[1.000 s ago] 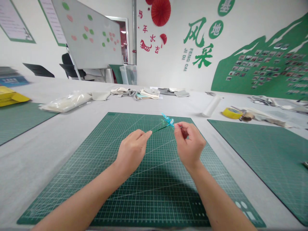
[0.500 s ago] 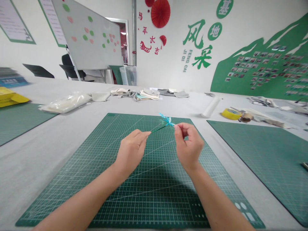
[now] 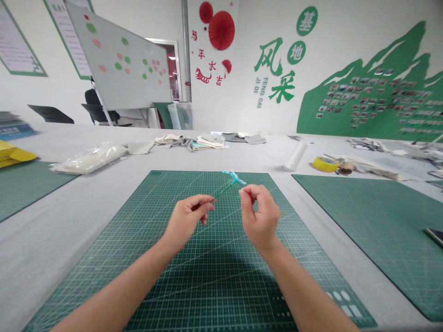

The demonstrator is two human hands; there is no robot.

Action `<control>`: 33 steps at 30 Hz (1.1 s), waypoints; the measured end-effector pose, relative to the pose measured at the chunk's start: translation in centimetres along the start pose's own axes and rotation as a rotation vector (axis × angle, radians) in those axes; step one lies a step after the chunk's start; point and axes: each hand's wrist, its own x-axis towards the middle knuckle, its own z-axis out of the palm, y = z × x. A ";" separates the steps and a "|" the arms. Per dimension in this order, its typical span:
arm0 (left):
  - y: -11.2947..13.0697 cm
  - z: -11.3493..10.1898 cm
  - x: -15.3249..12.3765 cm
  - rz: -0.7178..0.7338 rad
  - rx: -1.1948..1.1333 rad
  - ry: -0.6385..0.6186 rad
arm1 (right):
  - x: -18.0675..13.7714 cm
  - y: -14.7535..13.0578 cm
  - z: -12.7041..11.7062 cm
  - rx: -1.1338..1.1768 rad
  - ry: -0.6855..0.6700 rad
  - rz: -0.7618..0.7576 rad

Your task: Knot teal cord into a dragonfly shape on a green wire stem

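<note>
- At the tabletop's left edge a flat yellow packet [image 3: 14,154] lies by a second green mat [image 3: 31,184]. Just right of it is a clear, crinkled plastic bag [image 3: 88,157] of pale material.
- Your left hand [image 3: 188,216] has come closer to you than a second ago. Its forefinger, then stretched along the stem, now curls, and thumb and forefinger clamp the near end of the thin green stem [image 3: 223,190].
- The stem is stiff and wire-thin. It rises away from you above the far half of the gridded centre cutting mat [image 3: 155,258] and ends in a small, glossy blue ribbon bow [image 3: 234,176], held clear of the mat.
- That tighter pinch suggests the stem is being steadied for fine work at the bow.
- Your right hand [image 3: 259,214] has also drawn in. Thumb and forefinger press together just beside the bow's near tail, but I cannot tell whether a strand lies between them.
- Towards the far right edge lie a white roll [image 3: 296,154] and a yellow tape roll [image 3: 323,163]. Nearer you, a dark phone [image 3: 436,235] lies on a third mat [image 3: 374,221].
</note>
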 end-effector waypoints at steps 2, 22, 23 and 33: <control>-0.1 0.0 0.0 -0.017 -0.026 -0.013 | 0.0 0.0 -0.1 0.002 -0.002 -0.030; -0.1 0.2 -0.1 0.025 0.055 0.001 | 0.3 -0.3 -0.3 0.003 0.036 -0.033; 0.0 0.2 -0.1 0.022 0.055 0.009 | 0.3 -0.3 -0.3 0.008 0.040 -0.037; -0.3 0.1 -0.3 0.133 0.153 0.052 | 0.6 -0.2 -0.6 -0.020 0.088 -0.084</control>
